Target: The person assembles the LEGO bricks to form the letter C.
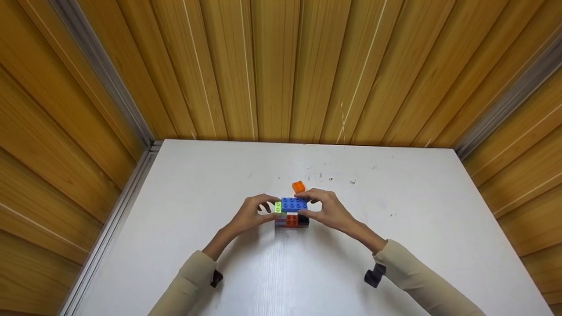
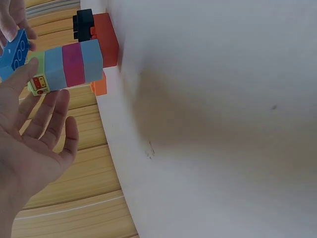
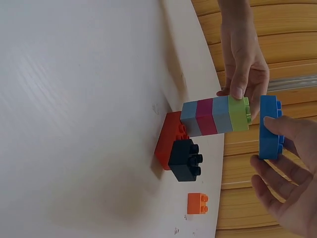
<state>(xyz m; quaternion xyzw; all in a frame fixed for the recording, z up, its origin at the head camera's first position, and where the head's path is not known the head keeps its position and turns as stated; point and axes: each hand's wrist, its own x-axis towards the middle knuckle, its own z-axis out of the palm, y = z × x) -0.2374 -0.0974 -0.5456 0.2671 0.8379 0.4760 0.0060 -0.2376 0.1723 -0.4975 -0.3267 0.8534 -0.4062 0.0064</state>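
Observation:
My right hand (image 1: 333, 213) pinches a long blue brick (image 3: 268, 131) by its sides, studs facing up. The brick hangs just above the tower, a narrow gap showing between them in the right wrist view. My left hand (image 1: 251, 215) grips the lime green brick (image 3: 238, 113) on top, its thumb on one side and fingers behind. Under that brick come a grey-blue brick (image 3: 221, 115), a magenta one (image 3: 205, 117) and another grey-blue one (image 3: 189, 119). A red brick (image 3: 166, 141) forms the base, with a black brick (image 3: 183, 161) beside the tower on it. A printed picture marks the green brick.
A small orange brick (image 1: 298, 187) lies on the white table (image 1: 210, 175) just behind the tower. Dark specks dot the tabletop farther back. Wood-patterned panels (image 1: 276, 70) rise behind the table and along both sides.

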